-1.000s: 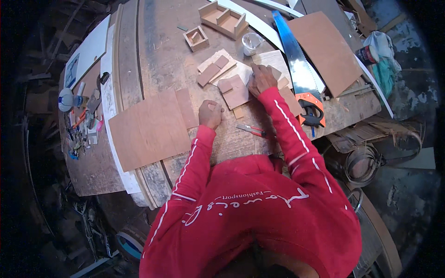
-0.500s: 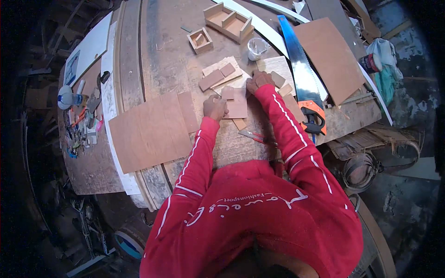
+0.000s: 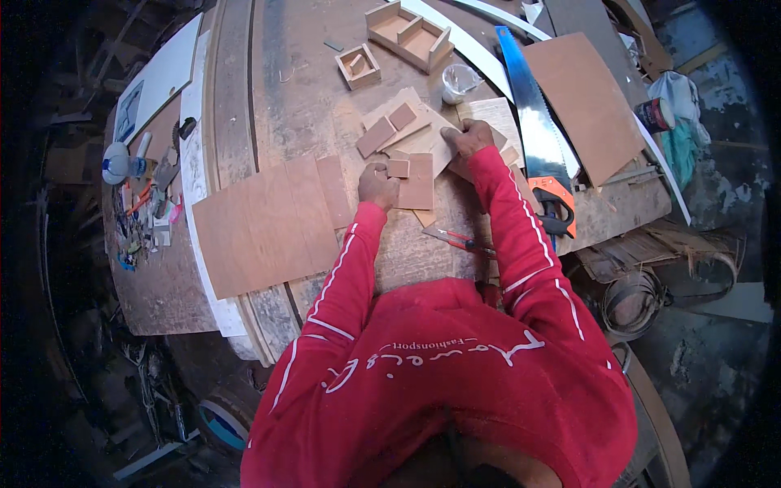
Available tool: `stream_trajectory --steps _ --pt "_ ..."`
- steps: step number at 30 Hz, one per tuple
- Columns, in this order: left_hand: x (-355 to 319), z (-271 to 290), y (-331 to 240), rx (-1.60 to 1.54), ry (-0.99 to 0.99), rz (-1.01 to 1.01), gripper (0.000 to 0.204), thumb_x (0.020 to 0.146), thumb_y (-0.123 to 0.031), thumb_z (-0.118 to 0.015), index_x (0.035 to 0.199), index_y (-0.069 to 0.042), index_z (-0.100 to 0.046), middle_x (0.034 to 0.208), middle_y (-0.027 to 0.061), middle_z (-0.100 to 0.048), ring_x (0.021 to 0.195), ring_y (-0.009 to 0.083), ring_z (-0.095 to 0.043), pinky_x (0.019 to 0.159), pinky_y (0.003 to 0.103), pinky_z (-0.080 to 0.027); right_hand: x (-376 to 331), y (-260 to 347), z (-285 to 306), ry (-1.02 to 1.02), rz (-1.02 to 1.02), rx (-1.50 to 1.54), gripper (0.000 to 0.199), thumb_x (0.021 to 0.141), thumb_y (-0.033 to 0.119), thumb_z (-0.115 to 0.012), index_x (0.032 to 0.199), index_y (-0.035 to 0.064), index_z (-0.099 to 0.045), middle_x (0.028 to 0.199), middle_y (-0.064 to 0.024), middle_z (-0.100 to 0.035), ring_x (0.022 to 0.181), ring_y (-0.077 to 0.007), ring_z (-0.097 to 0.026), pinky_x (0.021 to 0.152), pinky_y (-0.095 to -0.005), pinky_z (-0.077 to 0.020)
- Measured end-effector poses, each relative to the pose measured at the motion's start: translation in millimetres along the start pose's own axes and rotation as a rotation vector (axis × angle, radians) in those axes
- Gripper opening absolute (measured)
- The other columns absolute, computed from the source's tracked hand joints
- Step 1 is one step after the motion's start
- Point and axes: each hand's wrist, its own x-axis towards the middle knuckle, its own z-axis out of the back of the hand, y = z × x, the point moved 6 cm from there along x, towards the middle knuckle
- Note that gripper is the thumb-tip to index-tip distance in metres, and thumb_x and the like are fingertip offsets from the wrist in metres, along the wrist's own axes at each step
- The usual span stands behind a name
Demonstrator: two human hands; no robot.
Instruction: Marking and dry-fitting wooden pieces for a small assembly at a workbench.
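The brown panel [image 3: 421, 185] lies on the bench [image 3: 285, 122] before you, a small block [image 3: 399, 168] on it. Your left hand [image 3: 378, 187] curls at its left edge; your right hand [image 3: 469, 138] bends (pinching, I cannot tell, for either) farther right, left of the handsaw [image 3: 533, 122].

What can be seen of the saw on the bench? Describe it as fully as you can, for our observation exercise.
The saw has a long, shiny, metal-looking blade, bluish toward the far tip and silvery nearer the handle, where it widens. The handle is orange and black, with a closed grip. Its individual teeth are hard to make out. It lies on the bench, handle toward the person, between the right hand and a large brown panel. Neither hand holds it.
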Motion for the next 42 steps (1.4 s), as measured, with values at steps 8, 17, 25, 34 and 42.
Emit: stream_trajectory --steps 8,17,25,34,42 --pt "-24 39 -52 0.337 -0.211 -0.191 0.034 0.074 -0.02 -0.058 0.104 -0.004 -0.057 0.103 0.0225 -0.061 0.097 0.0383 -0.058 0.084 0.044 -0.046 -7 1 9 -0.145 0.074 0.214 0.036 0.074 0.026 -0.064 0.095 -0.0032 -0.065 0.084 -0.0236 -0.066 0.08 -0.0319 -0.064 0.075 -0.0374 -0.0487" --pt "8 46 -57 0.478 -0.067 -0.148 0.045 0.081 -0.026 -0.058 0.119 -0.006 -0.046 0.11 0.0209 -0.054 0.102 0.0387 -0.054 0.086 0.046 -0.045 -50 42 34 -0.156 0.246 0.192 0.031 0.076 0.02 -0.061 0.097 -0.003 -0.065 0.084 -0.0244 -0.065 0.078 -0.0332 -0.065 0.075 -0.0375 -0.0497" --pt "-33 56 -89 0.202 -0.233 -0.431 0.036 0.081 -0.031 -0.062 0.102 -0.002 -0.057 0.085 0.0144 -0.064 0.079 0.0319 -0.063 0.072 0.04 -0.051 -135 69 50 -0.423 0.201 -0.215 0.027 0.078 0.007 -0.054 0.103 0.002 -0.061 0.089 -0.0193 -0.065 0.082 -0.0347 -0.064 0.071 -0.0387 -0.0516" --pt "-67 28 -101 -0.812 0.386 -0.176 0.041 0.081 -0.014 -0.064 0.115 0.004 -0.051 0.089 0.0078 -0.063 0.059 0.0114 -0.06 0.039 0.019 -0.044 -201 102 10 -0.346 0.836 -0.291 0.029 0.073 0.004 -0.058 0.102 0.005 -0.063 0.113 -0.0136 -0.059 0.11 -0.0332 -0.053 0.091 -0.0426 -0.0415" --pt "-81 48 -79 -0.824 0.49 -0.219 0.052 0.079 -0.011 -0.063 0.124 0.003 -0.043 0.094 0.0096 -0.063 0.062 0.012 -0.062 0.039 0.019 -0.044 -175 68 47 -0.421 0.377 0.308 0.055 0.073 0.023 -0.069 0.118 -0.0023 -0.051 0.109 -0.02 -0.056 0.102 -0.0313 -0.054 0.08 -0.0364 -0.0485"
